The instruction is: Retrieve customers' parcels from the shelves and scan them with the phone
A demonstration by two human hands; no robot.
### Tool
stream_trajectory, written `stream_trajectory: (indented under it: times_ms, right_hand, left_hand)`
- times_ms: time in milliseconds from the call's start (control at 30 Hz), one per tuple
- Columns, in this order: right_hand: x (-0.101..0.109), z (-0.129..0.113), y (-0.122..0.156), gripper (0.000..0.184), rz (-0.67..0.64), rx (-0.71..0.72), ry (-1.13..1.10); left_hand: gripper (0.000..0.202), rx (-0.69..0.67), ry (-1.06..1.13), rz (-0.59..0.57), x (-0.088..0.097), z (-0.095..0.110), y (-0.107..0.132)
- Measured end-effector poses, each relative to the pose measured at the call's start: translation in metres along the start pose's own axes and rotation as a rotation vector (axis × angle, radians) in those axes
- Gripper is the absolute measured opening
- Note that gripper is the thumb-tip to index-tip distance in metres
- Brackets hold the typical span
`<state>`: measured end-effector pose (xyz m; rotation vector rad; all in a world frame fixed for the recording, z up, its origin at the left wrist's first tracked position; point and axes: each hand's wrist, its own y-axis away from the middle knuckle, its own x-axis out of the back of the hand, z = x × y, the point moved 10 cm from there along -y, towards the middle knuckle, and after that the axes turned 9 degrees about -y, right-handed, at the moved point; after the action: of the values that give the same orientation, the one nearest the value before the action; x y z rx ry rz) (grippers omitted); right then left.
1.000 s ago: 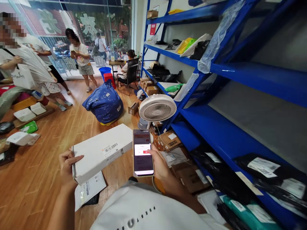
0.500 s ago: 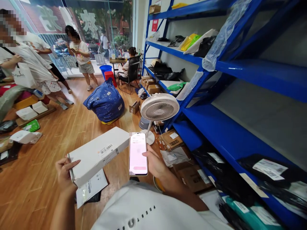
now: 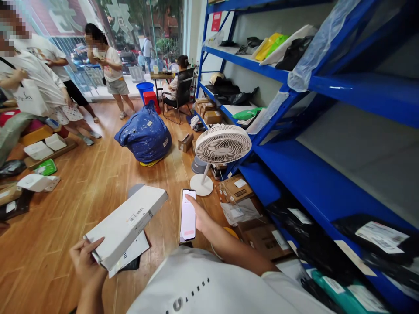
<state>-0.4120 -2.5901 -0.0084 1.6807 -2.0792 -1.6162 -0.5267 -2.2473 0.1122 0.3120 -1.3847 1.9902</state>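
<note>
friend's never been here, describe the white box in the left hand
Find the blue shelving on the right, then the white fan beside it. Below and left of the fan, the left hand grips one end of the white box. Unlike the flat mailer it partly hides, it has thick, straight sides.

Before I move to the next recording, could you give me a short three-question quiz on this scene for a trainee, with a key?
1. Multiple choice: what does the left hand hold?
A) a roll of tape
B) a long white box
C) a pair of scissors

2. True or false: the phone in the right hand has a dark, unlit screen.

3. Compare: which stands nearer to the blue shelving, the white fan or the large blue bag on the floor?

Key:
1. B
2. False; the screen is lit.
3. The white fan; it stands right by the shelving, while the bag sits farther out on the floor.
</note>
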Motion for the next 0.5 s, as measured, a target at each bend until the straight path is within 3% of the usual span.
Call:
stream_trajectory:
  times_ms: [133, 267, 400, 500]
  right_hand:
    - [-0.004, 0.01, -0.014, 0.034, -0.017, -0.054, -0.023]
    - [-0.035, 0.013, -0.012, 0.038, -0.187, -0.181, -0.081]
    - [-0.06, 0.028, -0.009, 0.034, -0.366, -0.334, 0.001]
    - [-0.071, 0.06, -0.014, 0.059, -0.556, -0.582, 0.051]
  left_hand:
    - [0.026, 0.076, -0.024, 0.014, 0.0, -0.009, 0.009]
    - [0.029, 0.22, -0.079, 0.043, 0.0, -0.022, 0.022]
    - [0.027, 0.35, -0.202, 0.144, 0.014, -0.031, 0.049]
    - [0.023, 0.451, -0.338, 0.211, 0.031, -0.036, 0.075]
